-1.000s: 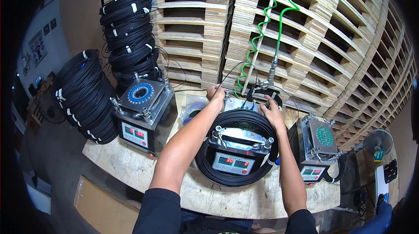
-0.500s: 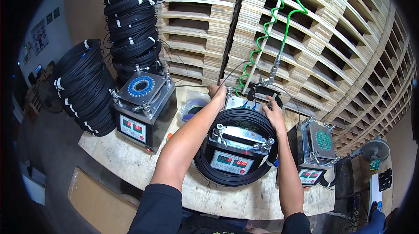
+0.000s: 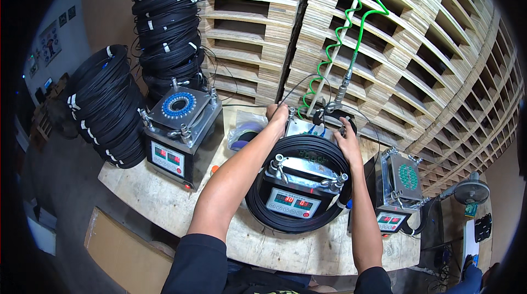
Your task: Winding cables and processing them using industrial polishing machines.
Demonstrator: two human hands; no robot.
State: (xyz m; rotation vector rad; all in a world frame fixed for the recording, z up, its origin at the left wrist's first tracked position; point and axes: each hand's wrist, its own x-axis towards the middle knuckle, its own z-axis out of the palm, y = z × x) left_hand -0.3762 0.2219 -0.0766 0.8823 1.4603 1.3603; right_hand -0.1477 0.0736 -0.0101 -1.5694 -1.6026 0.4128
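Observation:
A coil of black cable [image 3: 258, 211] hangs around the middle machine, a box with a metal top plate, corner clamp posts and a lit control panel [image 3: 292, 203]. Both my arms reach past the coil to the machine's far side. My left hand [image 3: 278, 118] is closed at the far left corner post [image 3: 291, 114]; its fingertips are partly hidden. At the far right corner, my right hand [image 3: 347, 141] has its fingers bent around a spot I cannot see clearly. Blue-ended cables [image 3: 314, 129] enter the plate between my hands.
Similar machines stand left [image 3: 170, 157] with a ring of blue connectors and right [image 3: 391, 220] with green ones. Tall stacks of coiled black cable [image 3: 167, 30] rise at the left. Wooden pallets [image 3: 241, 25] wall the back. A green coiled air hose [image 3: 359, 30] hangs down; a small fan [image 3: 472, 189] is at right.
The red digits on the middle machine's panel have changed. Both hands stay at the far corners, with barely any movement; the view has shifted slightly.

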